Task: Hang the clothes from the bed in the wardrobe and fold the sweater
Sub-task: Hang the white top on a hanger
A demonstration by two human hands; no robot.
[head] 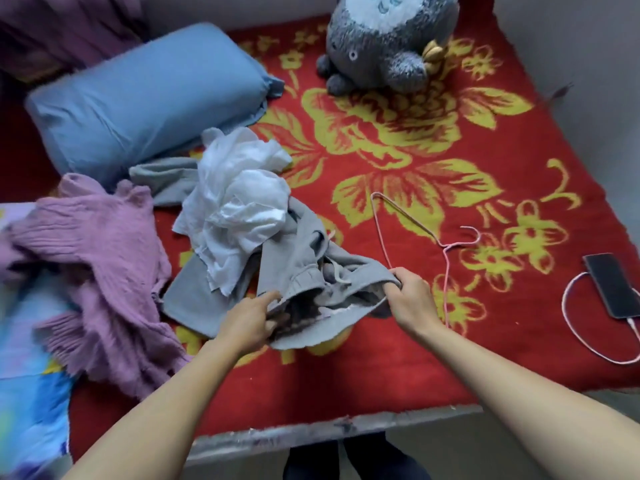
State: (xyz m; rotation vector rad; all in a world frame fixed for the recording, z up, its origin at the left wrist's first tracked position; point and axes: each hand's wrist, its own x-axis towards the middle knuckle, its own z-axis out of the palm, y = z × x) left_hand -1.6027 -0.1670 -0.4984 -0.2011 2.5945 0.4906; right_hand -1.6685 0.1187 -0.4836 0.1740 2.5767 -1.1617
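Grey sweatpants (298, 268) with a drawstring waist lie crumpled in the middle of the bed. My left hand (254, 320) pinches the waistband at its left side and my right hand (410, 296) grips it at the right, holding the opening spread. A white garment (239, 199) is heaped on top of the pants' far part. A purple knitted sweater (97, 258) lies bunched to the left. A thin pink wire hanger (446, 249) rests flat on the blanket just right of my right hand.
The bed is covered by a red blanket (398, 358) with yellow flowers. A blue pillow (145, 95) and a grey plush toy (384, 43) lie at the far side. A phone (613, 284) on a white cable (585, 341) lies at right. A metal bed edge (311, 433) runs along the near side.
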